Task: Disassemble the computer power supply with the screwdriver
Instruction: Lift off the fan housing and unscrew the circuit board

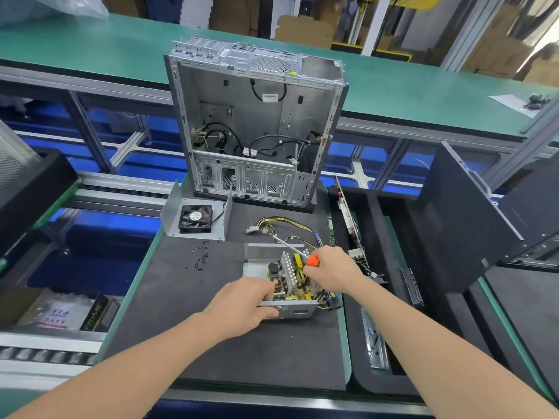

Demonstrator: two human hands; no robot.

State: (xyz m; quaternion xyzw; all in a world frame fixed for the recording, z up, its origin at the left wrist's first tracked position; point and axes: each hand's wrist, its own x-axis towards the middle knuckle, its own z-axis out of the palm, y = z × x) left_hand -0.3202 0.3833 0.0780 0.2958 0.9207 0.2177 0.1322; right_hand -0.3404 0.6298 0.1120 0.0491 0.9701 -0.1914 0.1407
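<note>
1. The power supply (255, 269) lies on the black mat (211, 343). Its cover is off, so the circuit board, heat sink and yellow components are exposed.
2. The left hand (242, 303) grips the near left corner of the power supply. The fingers curl over the rim onto the board and the thumb presses against the near wall.
3. The right hand (331, 270) is over the right side of the power supply, its fingers wrapped round the orange handle of the screwdriver (313, 260). The shaft slants up and away across the far wall of the power supply. The tip is beside the cable bundle (287, 225) and is not seated in any screw.
4. The cable bundle trails from the far right corner of the power supply to a white connector.
5. Loose black screws (201, 255) are scattered to the left of the power supply.
6. The grey fan cover (172, 213), with its black fan, stands beyond the power supply on the left.
7. The stripped computer case (254, 125) stands upright behind the power supply.
</note>
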